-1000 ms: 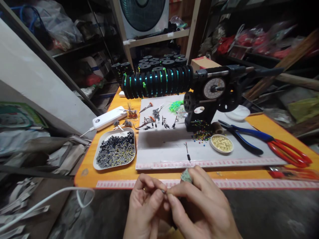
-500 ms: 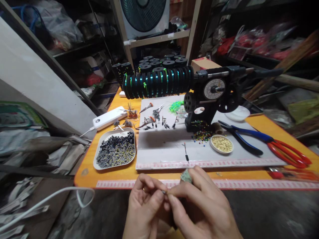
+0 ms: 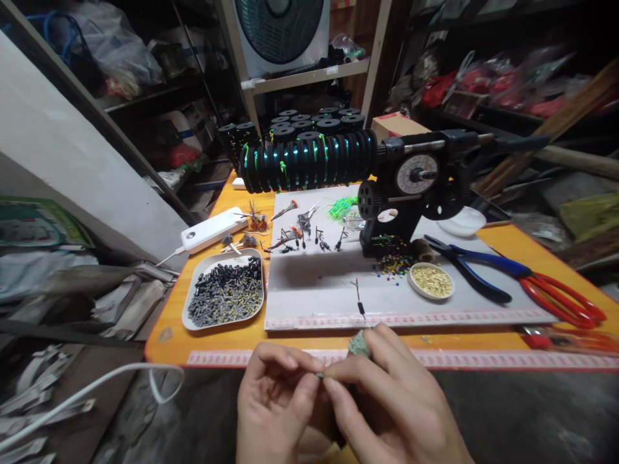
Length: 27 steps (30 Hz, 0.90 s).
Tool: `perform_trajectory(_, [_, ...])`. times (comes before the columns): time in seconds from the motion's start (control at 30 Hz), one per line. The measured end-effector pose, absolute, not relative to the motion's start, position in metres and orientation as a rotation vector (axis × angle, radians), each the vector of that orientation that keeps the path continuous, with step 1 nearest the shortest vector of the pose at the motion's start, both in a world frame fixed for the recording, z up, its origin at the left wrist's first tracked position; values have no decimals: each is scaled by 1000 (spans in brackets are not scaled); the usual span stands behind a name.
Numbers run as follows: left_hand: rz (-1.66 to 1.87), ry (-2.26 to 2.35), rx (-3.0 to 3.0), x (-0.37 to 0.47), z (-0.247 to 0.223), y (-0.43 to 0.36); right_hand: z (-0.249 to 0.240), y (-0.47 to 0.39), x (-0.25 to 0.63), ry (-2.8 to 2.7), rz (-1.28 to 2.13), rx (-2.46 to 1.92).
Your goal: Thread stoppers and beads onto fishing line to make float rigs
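My left hand (image 3: pixel 280 399) and my right hand (image 3: pixel 387 393) meet at the bottom middle, just off the table's front edge. Thumb and forefinger of each pinch a tiny dark piece (image 3: pixel 320 375), too small and covered to identify. A rough grey-green wrap or wad (image 3: pixel 358 344) shows at a curled finger of my right hand. Beyond the hands, a small black sleeve on a thin line (image 3: pixel 360 308) with a reddish tip lies on the white board (image 3: pixel 309 290); its lower end runs toward my right hand.
A white tray (image 3: pixel 186 316) of small grey and black cylinders stands left. A black winding machine (image 3: pixel 396 219) carries line spools (image 3: pixel 309 161). Right are a dish (image 3: pixel 432 281) of golden bits, colourful beads (image 3: pixel 394 263), blue pliers (image 3: pixel 474 274) and red-handled scissors (image 3: pixel 561 296). Measuring tape (image 3: pixel 227 358) edges the table.
My left hand has shifted slightly left and its palm shows more. The black sleeve on the board has moved a little left. Both hands still pinch the tiny piece.
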<state>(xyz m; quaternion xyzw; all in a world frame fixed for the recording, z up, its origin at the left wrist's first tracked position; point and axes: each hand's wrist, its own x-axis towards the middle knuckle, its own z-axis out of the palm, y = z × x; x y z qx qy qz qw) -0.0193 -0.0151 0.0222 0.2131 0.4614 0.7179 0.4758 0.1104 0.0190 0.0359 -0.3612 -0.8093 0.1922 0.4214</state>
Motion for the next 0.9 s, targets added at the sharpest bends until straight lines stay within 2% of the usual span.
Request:
perform_trajectory(0.13, [1903,1218,863,-23,16,-17,39,20,113,-2027,598,-905])
perform_trajectory(0.3, [1959,1038,1430,-35,13,-9,45,22,116,-1998,718,-892])
perform_trajectory(0.47, [2154,983,1445,-33,11,-3,51,25,119,-2007,844,-880])
perform_trajectory(0.7, [2085,944,1554,-39,8,-2,54,27,124,-2067,851,-890])
perform_trajectory(0.9, [1793,1153,2355,-63,20,-3,48,28,123,-2081,845,-986])
